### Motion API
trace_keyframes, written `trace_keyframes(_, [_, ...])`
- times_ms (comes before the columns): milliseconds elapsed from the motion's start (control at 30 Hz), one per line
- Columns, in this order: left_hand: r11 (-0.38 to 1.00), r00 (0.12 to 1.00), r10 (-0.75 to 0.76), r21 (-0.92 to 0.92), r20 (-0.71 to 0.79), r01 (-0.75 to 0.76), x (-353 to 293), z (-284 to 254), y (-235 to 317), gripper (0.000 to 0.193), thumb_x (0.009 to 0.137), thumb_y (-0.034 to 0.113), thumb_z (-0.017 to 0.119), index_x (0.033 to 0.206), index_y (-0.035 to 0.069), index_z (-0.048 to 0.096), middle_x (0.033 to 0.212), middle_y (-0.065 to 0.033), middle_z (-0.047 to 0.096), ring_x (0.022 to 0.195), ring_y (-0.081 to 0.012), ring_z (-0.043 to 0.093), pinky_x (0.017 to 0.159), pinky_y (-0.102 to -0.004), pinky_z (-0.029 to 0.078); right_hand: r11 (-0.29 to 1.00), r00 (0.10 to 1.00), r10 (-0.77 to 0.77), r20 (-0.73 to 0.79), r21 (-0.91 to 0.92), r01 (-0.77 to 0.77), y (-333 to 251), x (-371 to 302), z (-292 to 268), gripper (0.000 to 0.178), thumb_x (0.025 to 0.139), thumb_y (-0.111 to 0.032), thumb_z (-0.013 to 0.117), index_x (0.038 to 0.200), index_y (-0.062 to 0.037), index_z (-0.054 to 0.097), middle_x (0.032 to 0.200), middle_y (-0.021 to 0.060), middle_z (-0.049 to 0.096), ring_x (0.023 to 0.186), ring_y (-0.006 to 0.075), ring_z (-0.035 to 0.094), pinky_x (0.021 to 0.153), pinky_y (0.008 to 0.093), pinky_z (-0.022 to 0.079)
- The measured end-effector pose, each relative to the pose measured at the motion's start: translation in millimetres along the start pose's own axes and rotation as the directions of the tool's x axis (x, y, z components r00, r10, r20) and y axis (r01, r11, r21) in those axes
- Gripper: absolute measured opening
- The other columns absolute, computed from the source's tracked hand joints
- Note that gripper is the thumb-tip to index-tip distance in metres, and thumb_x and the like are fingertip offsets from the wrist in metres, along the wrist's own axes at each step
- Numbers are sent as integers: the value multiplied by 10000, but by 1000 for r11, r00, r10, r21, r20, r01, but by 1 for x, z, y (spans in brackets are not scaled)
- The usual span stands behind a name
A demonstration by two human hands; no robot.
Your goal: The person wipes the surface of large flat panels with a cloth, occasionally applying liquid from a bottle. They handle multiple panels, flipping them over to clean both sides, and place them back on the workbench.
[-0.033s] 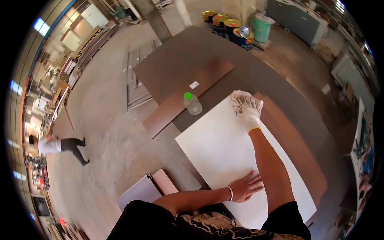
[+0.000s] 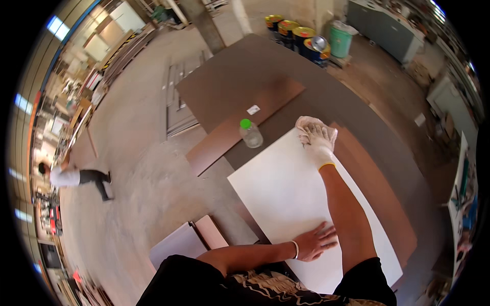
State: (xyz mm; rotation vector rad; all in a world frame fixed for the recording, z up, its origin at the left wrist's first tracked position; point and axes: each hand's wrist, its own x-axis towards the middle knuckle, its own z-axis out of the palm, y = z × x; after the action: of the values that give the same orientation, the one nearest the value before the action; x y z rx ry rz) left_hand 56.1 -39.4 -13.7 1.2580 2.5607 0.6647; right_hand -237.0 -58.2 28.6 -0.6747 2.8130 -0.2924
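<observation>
A white rectangular panel [image 2: 286, 191] lies at a slant on a dark work table [image 2: 278, 122]. My right hand [image 2: 319, 143], in a white knit glove with a yellow cuff edge, presses a pale cloth [image 2: 308, 124] on the panel's far corner. The cloth bunches under and around the fingers. Bare and wearing a light bracelet, my left hand [image 2: 315, 244] rests on the panel's near part with fingers stretched out. Beyond the panel's left corner stands a clear bottle with a green cap [image 2: 251, 135].
Brown boards [image 2: 245, 97] lie on the table's far part, and another brown board [image 2: 377, 188] shows along the panel's right edge. Paint cans [image 2: 301, 38] and a green bucket [image 2: 339, 42] stand behind. A person [image 2: 76, 177] walks at far left. Stacked panels [image 2: 178, 245] sit lower left.
The view has shifted slightly, so the table and background sit a little farther right. The person at far left has taken part of a step. My hands keep their places on the panel.
</observation>
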Motion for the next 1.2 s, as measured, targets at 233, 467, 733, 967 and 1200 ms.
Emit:
trace_keyframes(233, [994,996,2,-107,-87,-12,-5,16,1,662,987,315,557,1585,88,386,1692,-166,260,1600,-367,137,1302,-603,66,982,982,-188,-5,24,188,-30,-6,28,605,1025,-361,477,1610,-220,414,1709,26,310,1583,312,225,1309,416,123])
trace_keyframes(467, [999,991,13,-45,-131,-19,-5,28,1,625,982,321,588,1540,72,458,1682,-168,297,1597,-362,155,1304,-601,59,994,999,-43,12,-97,44,44,-90,56,622,943,-222,548,1563,-206,491,1705,37,326,1592,310,214,1316,405,101])
trace_keyframes(733, [998,994,40,44,105,-44,-61,15,12,975,924,668,575,1614,27,322,1741,-206,103,1621,-379,-26,1257,-670,-75,695,746,583,-322,673,-252,225,-423,104,547,984,-77,532,1521,11,487,1614,151,458,1446,275,452,1214,345,310])
trace_keyframes(967, [962,962,10,261,274,-84,-73,3,21,1323,685,671,824,1674,94,162,1746,-216,-41,1605,-402,-131,1208,-724,-142,672,500,646,-577,121,-730,146,-659,132,414,1016,-384,498,1394,-347,662,1580,32,529,1500,292,413,1140,714,235])
trace_keyframes(1200, [918,957,-153,394,246,45,-68,7,49,1270,754,508,858,1684,112,89,1755,-179,-31,1613,-383,-101,1241,-713,-50,462,386,797,-464,57,-885,81,-713,189,606,937,-451,588,1508,-252,551,1658,44,426,1562,375,261,1149,713,193])
